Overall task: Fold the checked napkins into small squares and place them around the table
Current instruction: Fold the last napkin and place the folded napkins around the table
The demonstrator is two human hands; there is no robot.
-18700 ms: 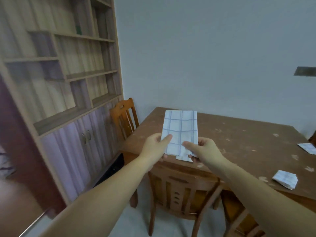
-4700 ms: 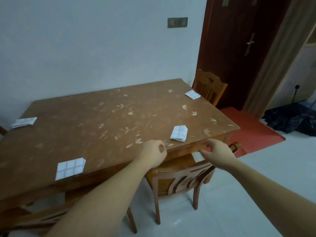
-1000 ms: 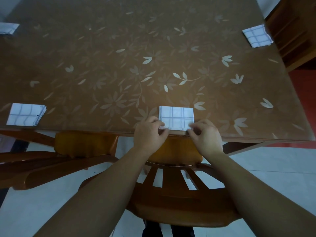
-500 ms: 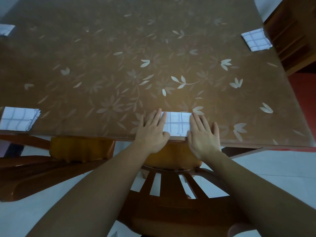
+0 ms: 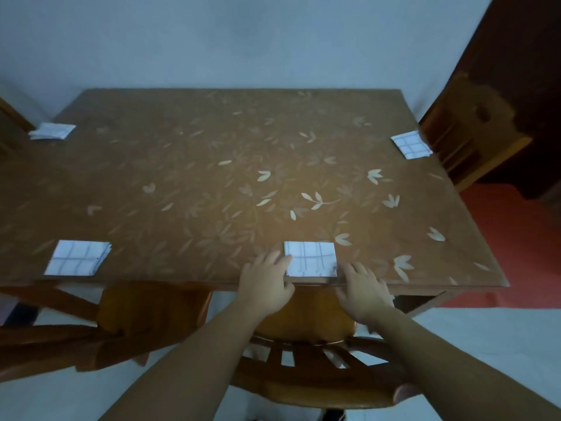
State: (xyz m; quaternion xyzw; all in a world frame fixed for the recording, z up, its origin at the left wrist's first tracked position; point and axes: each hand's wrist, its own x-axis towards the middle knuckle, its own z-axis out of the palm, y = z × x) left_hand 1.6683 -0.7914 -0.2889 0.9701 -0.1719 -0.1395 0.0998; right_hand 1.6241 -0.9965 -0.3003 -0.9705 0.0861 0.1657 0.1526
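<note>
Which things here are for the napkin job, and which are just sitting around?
For the job: front napkin, near-left napkin, far-left napkin, right napkin, table, left hand, right hand.
Just sitting around: front chair, right chair, red mat, door.

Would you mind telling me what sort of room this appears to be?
Probably a home dining room: a wooden table with chairs around it, folded napkins laid at the places, and a door at the right.

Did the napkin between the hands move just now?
No. The napkin still lies beside the same pale leaf print, close to the near edge of the table.
</note>
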